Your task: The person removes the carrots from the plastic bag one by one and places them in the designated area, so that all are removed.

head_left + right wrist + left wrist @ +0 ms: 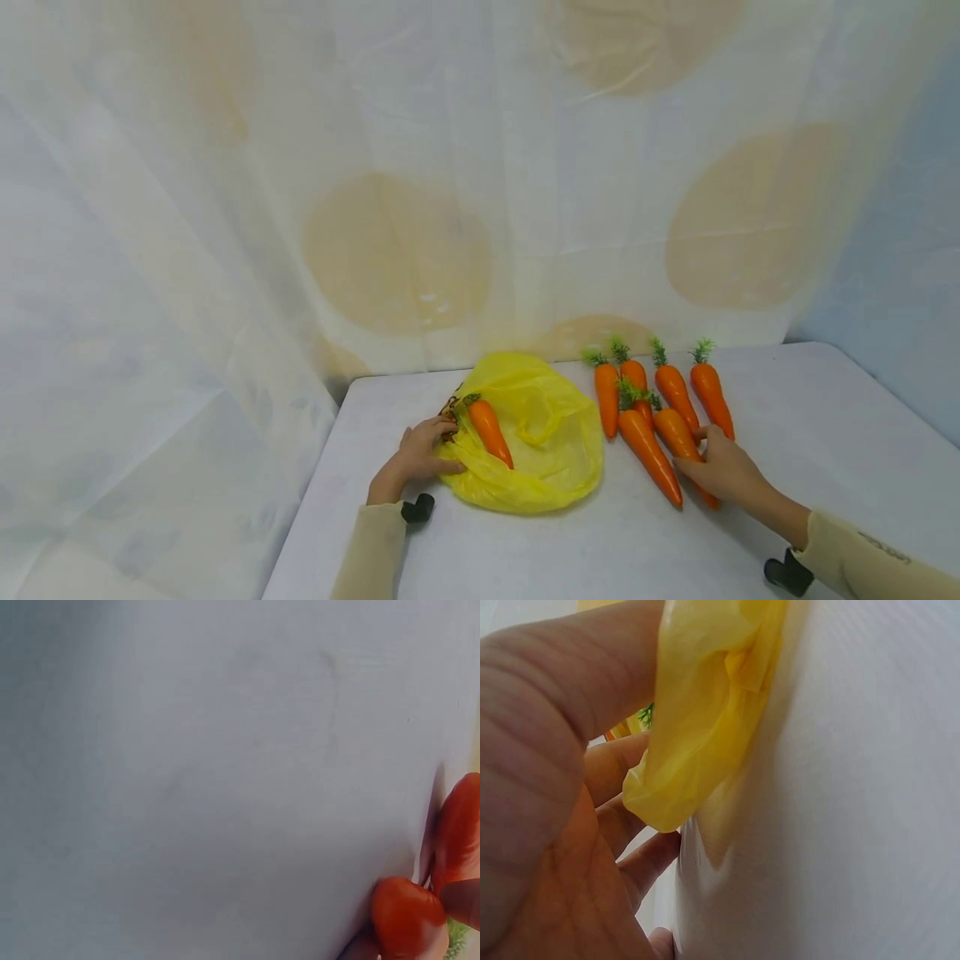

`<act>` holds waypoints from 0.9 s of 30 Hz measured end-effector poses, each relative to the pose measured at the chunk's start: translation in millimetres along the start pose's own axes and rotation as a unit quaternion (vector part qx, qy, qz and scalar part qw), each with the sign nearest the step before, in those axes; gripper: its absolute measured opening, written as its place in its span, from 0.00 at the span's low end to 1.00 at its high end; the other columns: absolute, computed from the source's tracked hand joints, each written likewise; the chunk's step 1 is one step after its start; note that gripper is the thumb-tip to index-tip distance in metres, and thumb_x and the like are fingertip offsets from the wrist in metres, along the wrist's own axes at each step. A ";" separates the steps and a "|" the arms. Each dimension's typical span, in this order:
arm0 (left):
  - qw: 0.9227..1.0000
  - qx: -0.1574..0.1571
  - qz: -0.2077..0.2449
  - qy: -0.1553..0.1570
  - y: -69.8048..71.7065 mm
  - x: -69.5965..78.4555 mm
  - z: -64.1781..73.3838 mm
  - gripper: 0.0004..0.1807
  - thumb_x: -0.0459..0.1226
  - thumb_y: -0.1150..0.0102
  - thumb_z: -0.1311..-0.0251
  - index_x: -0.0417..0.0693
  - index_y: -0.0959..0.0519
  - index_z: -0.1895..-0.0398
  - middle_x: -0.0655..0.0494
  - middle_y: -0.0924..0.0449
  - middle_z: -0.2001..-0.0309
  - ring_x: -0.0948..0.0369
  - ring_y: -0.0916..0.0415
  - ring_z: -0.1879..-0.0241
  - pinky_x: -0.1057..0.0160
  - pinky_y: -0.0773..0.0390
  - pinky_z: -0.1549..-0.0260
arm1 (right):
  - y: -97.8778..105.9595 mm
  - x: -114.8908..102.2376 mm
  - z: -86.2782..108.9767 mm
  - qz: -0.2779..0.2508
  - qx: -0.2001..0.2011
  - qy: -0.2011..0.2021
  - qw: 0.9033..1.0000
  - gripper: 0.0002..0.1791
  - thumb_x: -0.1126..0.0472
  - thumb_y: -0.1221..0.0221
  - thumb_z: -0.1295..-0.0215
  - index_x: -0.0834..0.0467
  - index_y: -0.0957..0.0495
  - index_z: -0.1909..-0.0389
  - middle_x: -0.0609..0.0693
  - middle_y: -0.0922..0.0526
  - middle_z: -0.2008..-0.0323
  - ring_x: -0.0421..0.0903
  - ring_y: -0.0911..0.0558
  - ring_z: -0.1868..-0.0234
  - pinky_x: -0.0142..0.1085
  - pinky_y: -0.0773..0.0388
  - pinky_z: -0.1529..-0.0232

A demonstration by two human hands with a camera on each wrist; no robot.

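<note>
A yellow plastic bag [558, 471] lies spread on the table, its mouth toward the left. One orange carrot [491, 433] with a dark green top rests at that mouth. My left hand [423, 450] holds the bag's left edge; in the left wrist view the yellow film [697, 742] passes between thumb and fingers. Over on the right, my right hand [722, 473] grips a carrot [671, 423] around its lower half, thumb on the near side. Another carrot [648, 454] lies just left of it. In the right wrist view only a fingertip and orange carrot parts [409, 919] show.
Behind the gripped carrot lie several more carrots, among them one at the left [607, 400] and one at the far right [712, 400]. The white table [525, 554] ends at a patterned curtain [525, 208] at the back.
</note>
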State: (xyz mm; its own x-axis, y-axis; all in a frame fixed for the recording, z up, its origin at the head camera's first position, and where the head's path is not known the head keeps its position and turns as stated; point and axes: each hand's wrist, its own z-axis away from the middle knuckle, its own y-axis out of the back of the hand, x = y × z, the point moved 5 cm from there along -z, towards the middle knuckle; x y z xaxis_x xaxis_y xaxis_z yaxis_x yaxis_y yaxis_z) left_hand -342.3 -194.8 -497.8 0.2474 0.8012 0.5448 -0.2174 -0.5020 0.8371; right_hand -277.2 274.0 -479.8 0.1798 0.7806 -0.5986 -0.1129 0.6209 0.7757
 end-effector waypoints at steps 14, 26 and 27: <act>1.000 0.004 -0.008 -0.002 -1.9 -2.5 -0.4 0.39 0.51 0.24 0.53 0.51 0.25 0.37 0.47 0.35 0.29 0.44 0.43 0.28 0.28 0.59 0.31 | 0.7 1.3 -1.4 0.009 0.007 0.020 1.000 0.41 0.46 0.33 0.41 0.72 0.39 0.43 0.56 0.27 0.71 0.46 0.28 0.76 0.35 0.24 0.76; 1.000 -0.003 -0.005 0.002 0.5 0.6 -0.5 0.39 0.52 0.24 0.53 0.52 0.26 0.36 0.48 0.35 0.28 0.45 0.44 0.27 0.29 0.61 0.30 | 5.6 0.6 -4.2 0.011 0.018 0.025 0.999 0.43 0.43 0.33 0.41 0.73 0.38 0.42 0.58 0.26 0.68 0.47 0.28 0.73 0.35 0.25 0.75; 1.000 -0.002 -0.004 0.003 1.0 0.9 -0.4 0.39 0.52 0.24 0.53 0.53 0.26 0.36 0.48 0.35 0.28 0.45 0.44 0.27 0.29 0.61 0.30 | 6.4 0.5 -4.9 0.010 0.019 0.025 0.999 0.43 0.43 0.33 0.41 0.73 0.38 0.42 0.58 0.26 0.68 0.47 0.28 0.73 0.35 0.25 0.75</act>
State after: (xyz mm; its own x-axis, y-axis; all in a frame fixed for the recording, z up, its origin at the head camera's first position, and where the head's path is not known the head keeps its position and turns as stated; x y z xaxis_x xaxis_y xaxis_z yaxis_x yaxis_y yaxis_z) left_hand -342.7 -194.4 -496.6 0.2436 0.8067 0.5385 -0.2197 -0.4949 0.8407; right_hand -282.6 278.7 -476.2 0.1277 0.7962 -0.5914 -0.0795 0.6025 0.7941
